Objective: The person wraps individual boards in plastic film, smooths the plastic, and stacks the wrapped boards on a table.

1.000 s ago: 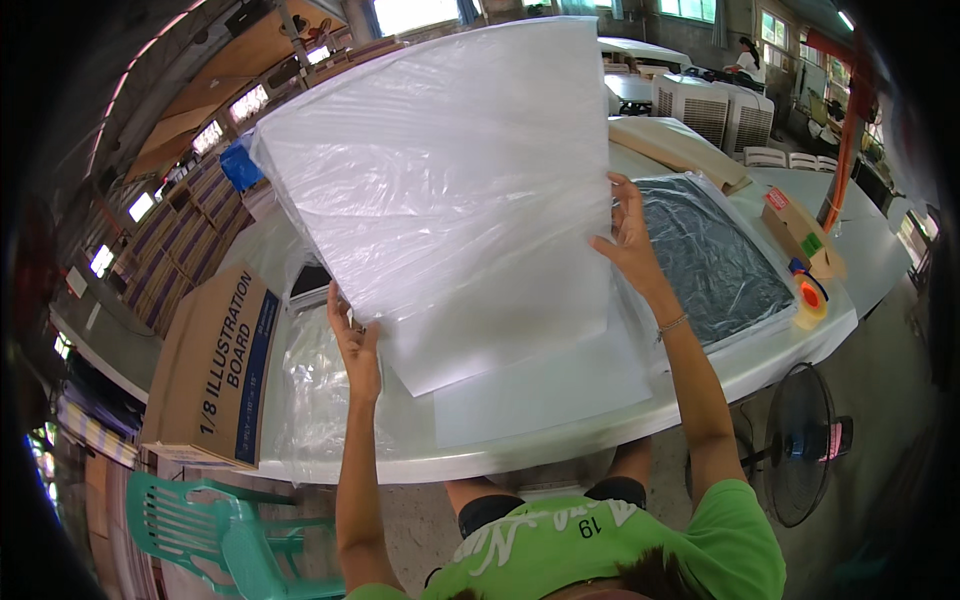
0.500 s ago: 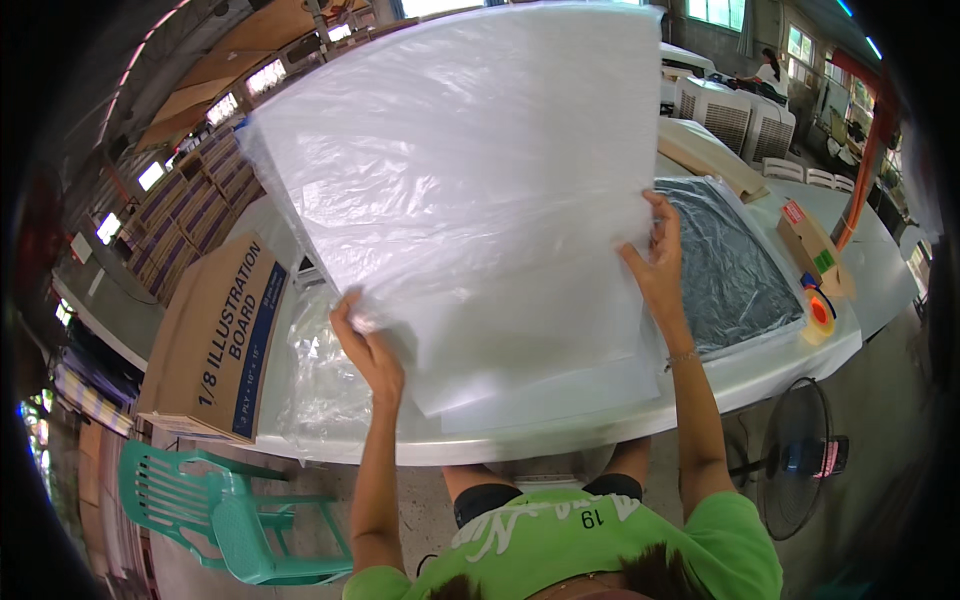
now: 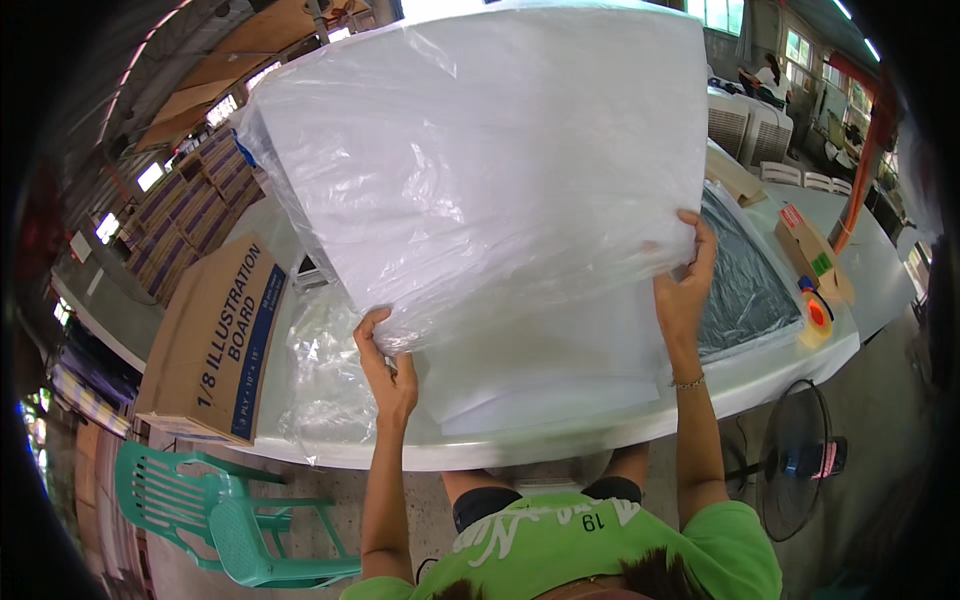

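Note:
A large white sheet in a clear plastic sleeve [image 3: 480,150] is held up and tilted above the table, filling the middle of the view. My left hand [image 3: 388,372] pinches its lower left corner, thumb and fingers on the wrinkled plastic. At the lower right edge, my right hand [image 3: 688,285] grips it, some fingertips showing faintly through the film. Below the sleeve, flat white paper [image 3: 560,400] lies near the table's front edge. Crumpled clear plastic [image 3: 325,390] spreads on the table left of my left hand.
A brown cardboard box [image 3: 215,345] stands on the left of the table [image 3: 400,455]. To the right lie a plastic-wrapped dark stack [image 3: 745,275], a small carton [image 3: 810,245] and a tape roll [image 3: 817,312]. A green chair [image 3: 235,520] and a fan [image 3: 797,460] flank me.
The sleeved sheet has shifted right, and its lower edge now sits higher off the table paper. Both hands have moved right and slightly nearer to me, still gripping it.

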The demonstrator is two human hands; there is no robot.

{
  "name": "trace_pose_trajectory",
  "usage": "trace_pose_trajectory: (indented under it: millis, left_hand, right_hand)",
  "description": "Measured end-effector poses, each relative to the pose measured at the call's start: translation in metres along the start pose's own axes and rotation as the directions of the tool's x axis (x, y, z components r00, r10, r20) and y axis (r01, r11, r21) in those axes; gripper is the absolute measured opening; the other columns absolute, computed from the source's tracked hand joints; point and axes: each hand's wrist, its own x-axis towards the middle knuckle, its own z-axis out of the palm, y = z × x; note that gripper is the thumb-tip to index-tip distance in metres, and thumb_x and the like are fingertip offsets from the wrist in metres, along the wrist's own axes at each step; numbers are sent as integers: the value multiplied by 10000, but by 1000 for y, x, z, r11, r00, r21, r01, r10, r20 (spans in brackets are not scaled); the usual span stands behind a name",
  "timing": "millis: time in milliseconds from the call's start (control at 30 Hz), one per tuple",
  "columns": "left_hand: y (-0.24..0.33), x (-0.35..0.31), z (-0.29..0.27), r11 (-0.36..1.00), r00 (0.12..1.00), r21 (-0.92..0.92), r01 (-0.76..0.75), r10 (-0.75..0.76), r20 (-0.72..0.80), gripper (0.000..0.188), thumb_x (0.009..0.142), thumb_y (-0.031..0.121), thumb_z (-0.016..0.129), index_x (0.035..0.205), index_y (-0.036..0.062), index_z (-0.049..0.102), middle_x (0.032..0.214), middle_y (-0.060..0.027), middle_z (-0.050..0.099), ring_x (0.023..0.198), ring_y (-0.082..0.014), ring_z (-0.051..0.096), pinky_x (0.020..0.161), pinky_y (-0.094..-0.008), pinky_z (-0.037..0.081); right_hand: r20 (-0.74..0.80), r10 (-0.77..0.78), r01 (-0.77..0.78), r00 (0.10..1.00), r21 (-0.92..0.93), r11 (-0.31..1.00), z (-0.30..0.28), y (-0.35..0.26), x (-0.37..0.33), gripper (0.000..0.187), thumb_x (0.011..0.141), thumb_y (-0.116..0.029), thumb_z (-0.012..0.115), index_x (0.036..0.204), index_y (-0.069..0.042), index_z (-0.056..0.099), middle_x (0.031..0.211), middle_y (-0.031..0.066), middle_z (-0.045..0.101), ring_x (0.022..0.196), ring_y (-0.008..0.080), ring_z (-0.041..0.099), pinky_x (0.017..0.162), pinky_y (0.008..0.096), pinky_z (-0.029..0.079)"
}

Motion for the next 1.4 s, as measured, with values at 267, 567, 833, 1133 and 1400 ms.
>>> trace_pose_trajectory:
  millis: [267, 567, 833, 1133, 1400]
  left_hand:
    - [11, -10, -7, 985, 986, -68, 157, -153, 62, 296, 803, -57, 402, 1071, -29, 524, 1045, -100, 551, 965, -150, 510, 867, -235, 375]
    - [-31, -88, -39, 852, 837, 423, 309, -455, 304, 307, 697, -128, 515, 937, 56, 568, 751, -51, 590, 602, -92, 520, 560, -217, 408]
    - [-40, -145, -49, 824, 944, 535, 186, -300, 134, 289, 675, -102, 579, 907, 68, 604, 682, -66, 585, 542, -207, 522, 537, -288, 429]
    - [-32, -164, -35, 904, 926, 342, 257, -332, 183, 154, 886, 12, 503, 1023, 24, 572, 839, -102, 602, 700, -182, 547, 668, -261, 452]
    - [-39, -118, -25, 885, 854, 224, 408, -457, 248, 232, 908, -35, 388, 1078, -5, 543, 972, -130, 584, 841, -206, 556, 787, -261, 421]
  right_hand:
    - [-91, 130, -149, 987, -261, 954, -19, -4, -11, 203, 748, -52, 705, 816, -33, 514, 736, 56, 495, 723, 183, 487, 688, 287, 412]
    - [173, 286, -132, 943, -594, 793, -61, 48, -107, 190, 719, 108, 514, 795, -35, 413, 691, 112, 473, 675, 314, 493, 579, 361, 392]
    - [321, 439, -102, 839, -700, 707, -108, 39, -205, 272, 657, 142, 484, 862, -33, 444, 1059, 125, 506, 762, 352, 528, 668, 376, 459]
    - [276, 419, -214, 865, -552, 806, -125, 33, -208, 370, 541, 231, 402, 818, -13, 416, 1013, 135, 489, 798, 270, 486, 686, 259, 413]
    - [381, 430, -225, 818, -476, 850, -115, 42, -184, 366, 552, 207, 386, 846, -8, 410, 1016, 145, 456, 778, 288, 455, 701, 268, 398]
